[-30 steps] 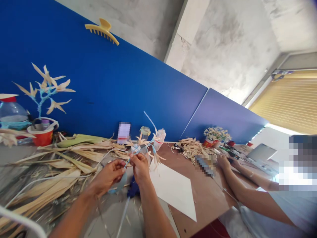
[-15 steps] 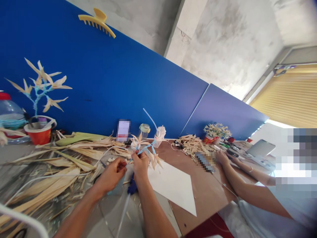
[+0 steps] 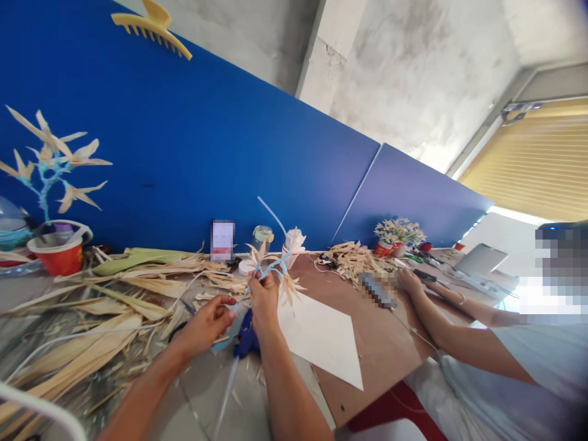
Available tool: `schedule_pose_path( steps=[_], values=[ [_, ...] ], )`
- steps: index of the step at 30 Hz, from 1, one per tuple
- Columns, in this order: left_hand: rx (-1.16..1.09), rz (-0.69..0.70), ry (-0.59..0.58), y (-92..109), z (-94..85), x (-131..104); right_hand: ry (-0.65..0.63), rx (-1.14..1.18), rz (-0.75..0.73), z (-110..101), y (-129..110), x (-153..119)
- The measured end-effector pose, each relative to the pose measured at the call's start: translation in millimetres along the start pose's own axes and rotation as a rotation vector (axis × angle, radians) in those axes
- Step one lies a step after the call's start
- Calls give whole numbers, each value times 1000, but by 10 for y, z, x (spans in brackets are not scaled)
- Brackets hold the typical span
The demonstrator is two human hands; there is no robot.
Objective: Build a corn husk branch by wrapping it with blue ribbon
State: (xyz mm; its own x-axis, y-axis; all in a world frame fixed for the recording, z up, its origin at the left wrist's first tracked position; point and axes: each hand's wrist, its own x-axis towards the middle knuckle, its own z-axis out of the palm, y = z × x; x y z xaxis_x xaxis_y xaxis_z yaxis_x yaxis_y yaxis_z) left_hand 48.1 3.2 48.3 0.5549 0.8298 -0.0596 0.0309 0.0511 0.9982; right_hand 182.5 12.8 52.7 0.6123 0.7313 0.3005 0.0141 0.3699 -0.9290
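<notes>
A small flower branch [image 3: 275, 265] has pale corn-husk blooms and a light-blue wrapped stem. My right hand [image 3: 264, 300] is closed around its stem, with the blooms showing above and to the right of the fingers. On the left, my left hand [image 3: 212, 324] has thumb and forefinger together at the stem's lower light-blue end; the exact contact is small. Beneath the hands lies a dark-blue glue gun [image 3: 247, 335], partly hidden by my right wrist, with a clear stick running towards me. A white sheet [image 3: 321, 338] lies right of my right hand.
Dried corn husks [image 3: 92, 331] spread over the left of the table. A finished-looking husk plant [image 3: 48, 177] rises behind a red cup [image 3: 57, 254]. A blue partition [image 3: 184, 141] stands behind. To the right, a co-worker's arms [image 3: 441, 318] rest near husk scraps [image 3: 353, 263].
The view has shifted slightly, so the background sits further left. The branch has turned a little in my right hand, and my left hand remains at the stem's lower end.
</notes>
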Motion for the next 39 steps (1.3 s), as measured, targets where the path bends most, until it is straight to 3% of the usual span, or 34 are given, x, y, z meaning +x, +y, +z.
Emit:
schedule_pose_path(
  steps=[7, 13, 18, 23, 26, 29, 33, 35, 39],
  values=[
    [-218, -161, 9, 84, 1, -75, -65, 77, 73, 36, -122, -59],
    [-145, -193, 12, 80, -41, -62, -79, 72, 50, 63, -122, -92],
    [105, -122, 8, 62, -41, -7, -47, 2, 34, 49, -83, -89],
    [608, 145, 298, -13, 14, -35, -44, -33, 35, 33, -37, -69],
    [764, 225, 353, -21, 43, -73, -34, -52, 75, 27, -43, -65],
    [625, 210, 333, 20, 30, -66, -106, 20, 124, 20, -95, -69],
    [124, 9, 118, 99, -64, -49, -384, 280, 280, -5, -218, -90],
    [-119, -90, 81, 109, -117, -60, -479, 376, 350, -30, -273, -104],
    [-384, -196, 36, 43, -171, -79, -599, 460, 343, -105, -305, -109]
  ],
)
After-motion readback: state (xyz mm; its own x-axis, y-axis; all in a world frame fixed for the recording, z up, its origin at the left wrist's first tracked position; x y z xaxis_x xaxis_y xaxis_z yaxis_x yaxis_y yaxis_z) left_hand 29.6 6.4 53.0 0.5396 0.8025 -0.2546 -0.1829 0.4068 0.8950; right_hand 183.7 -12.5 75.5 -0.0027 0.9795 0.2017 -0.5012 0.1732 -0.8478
